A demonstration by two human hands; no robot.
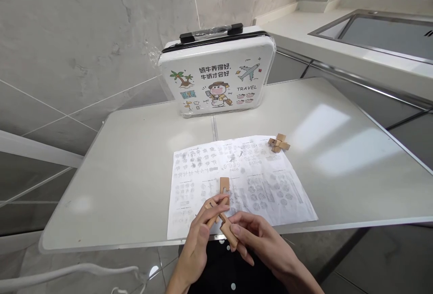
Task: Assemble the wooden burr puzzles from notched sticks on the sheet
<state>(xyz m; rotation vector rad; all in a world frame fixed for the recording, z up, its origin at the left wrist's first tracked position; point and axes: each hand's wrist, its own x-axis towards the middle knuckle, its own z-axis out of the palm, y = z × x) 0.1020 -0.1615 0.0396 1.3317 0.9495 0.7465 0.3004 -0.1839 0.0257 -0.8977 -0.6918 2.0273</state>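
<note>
My left hand (200, 235) and my right hand (260, 240) meet at the near edge of the white table (128, 186). Both are closed on notched wooden puzzle pieces (223, 208) that cross each other between my fingers. The left hand pinches a slanted piece, and the right holds a piece that points down toward me. One piece stands up over a printed instruction sheet (243, 181). An assembled wooden puzzle (279, 143) lies at the sheet's far right corner, away from both hands.
A white case (219, 77) with cartoon prints and a black handle stands upright at the table's back edge. A counter with a steel sink (382, 32) runs along the right. A white cable (67, 273) lies on the floor at lower left.
</note>
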